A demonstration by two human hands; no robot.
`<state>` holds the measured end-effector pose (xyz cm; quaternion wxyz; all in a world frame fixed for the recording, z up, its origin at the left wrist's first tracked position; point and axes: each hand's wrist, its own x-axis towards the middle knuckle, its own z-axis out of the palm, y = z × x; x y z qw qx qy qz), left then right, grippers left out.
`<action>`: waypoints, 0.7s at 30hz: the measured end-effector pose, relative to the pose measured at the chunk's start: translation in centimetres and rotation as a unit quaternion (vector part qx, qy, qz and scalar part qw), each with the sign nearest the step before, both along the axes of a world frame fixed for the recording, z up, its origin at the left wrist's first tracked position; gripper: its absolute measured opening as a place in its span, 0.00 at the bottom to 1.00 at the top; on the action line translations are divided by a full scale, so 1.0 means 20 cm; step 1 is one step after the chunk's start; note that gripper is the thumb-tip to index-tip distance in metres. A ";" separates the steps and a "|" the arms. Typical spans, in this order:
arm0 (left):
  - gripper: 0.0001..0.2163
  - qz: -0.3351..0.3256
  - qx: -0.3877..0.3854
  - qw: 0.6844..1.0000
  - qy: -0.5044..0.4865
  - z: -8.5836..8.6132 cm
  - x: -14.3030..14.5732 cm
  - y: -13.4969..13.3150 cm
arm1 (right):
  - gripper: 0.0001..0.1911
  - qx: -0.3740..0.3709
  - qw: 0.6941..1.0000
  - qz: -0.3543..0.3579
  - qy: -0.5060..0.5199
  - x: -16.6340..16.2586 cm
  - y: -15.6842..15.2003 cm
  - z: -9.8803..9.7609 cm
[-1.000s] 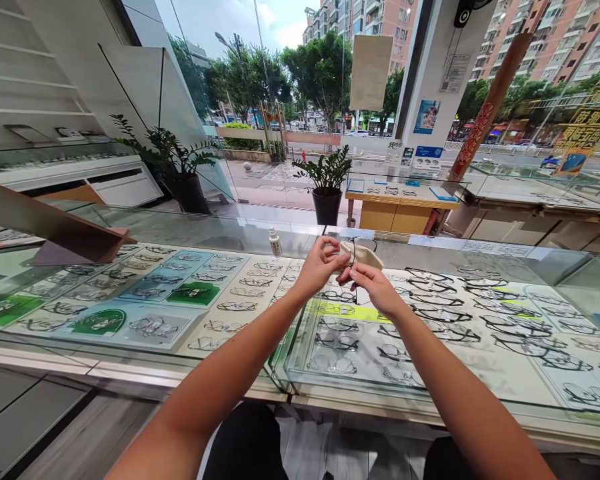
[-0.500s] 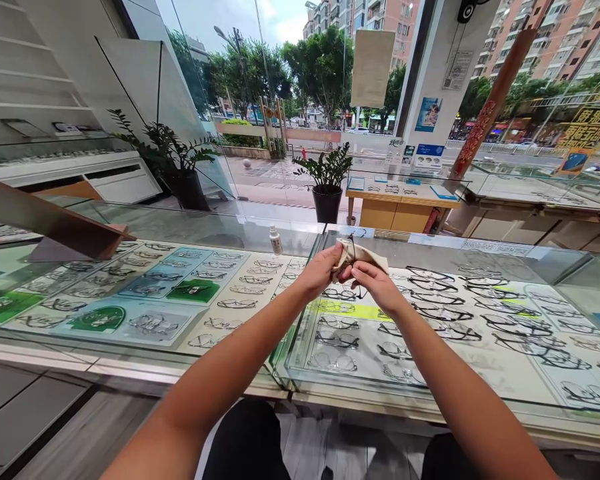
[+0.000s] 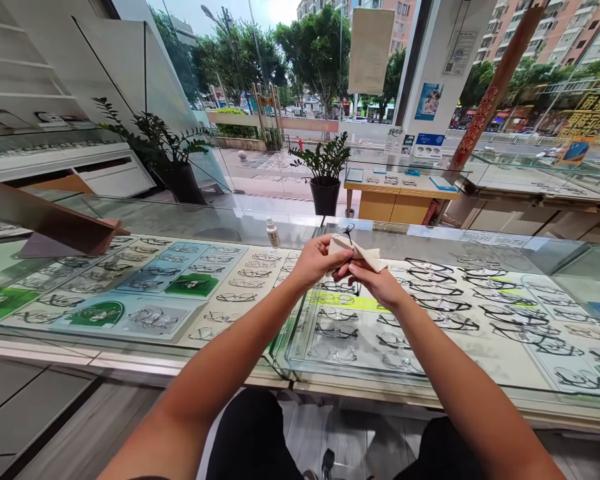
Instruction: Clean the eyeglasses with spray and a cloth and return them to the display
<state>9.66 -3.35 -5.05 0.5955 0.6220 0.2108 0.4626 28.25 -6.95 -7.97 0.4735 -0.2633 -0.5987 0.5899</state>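
Note:
Over the glass counter, my left hand [image 3: 321, 260] pinches a beige cleaning cloth [image 3: 367, 255], its thumb pressed on the fabric. Within the folds is a pair of dark-framed eyeglasses [image 3: 349, 231]; only thin parts of it stick out above and below the cloth. My right hand [image 3: 373, 280] is closed around the glasses and the cloth's lower edge, close against the left fingers. The lenses are mostly hidden by cloth and fingers. A small white spray bottle [image 3: 273, 234] stands upright on the counter top, left of my hands.
Rows of eyeglasses [image 3: 435, 287] lie inside the glass display case [image 3: 300, 373] below my hands. A brown slanted board [image 3: 65, 220] rests on the counter at left. Behind stand potted plants [image 3: 325, 193] and a wooden display table [image 3: 403, 203].
My left thumb has moved across the cloth toward the right hand, and the cloth has shifted and refolded around the glasses. The view has tilted slightly; the bottle stays put.

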 end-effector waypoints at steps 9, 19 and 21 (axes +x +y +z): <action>0.26 -0.016 -0.009 1.000 0.002 -0.01 -0.02 0.03 | 0.17 0.033 0.999 -0.001 -0.041 0.00 -0.04 0.05; 0.23 -0.079 0.010 0.997 -0.011 0.01 -0.03 0.05 | 0.15 -0.012 0.999 -0.037 0.005 0.03 -0.02 0.06; 0.24 -0.058 0.010 0.998 -0.017 0.00 -0.01 0.03 | 0.15 0.010 0.999 -0.034 -0.005 0.02 -0.02 0.05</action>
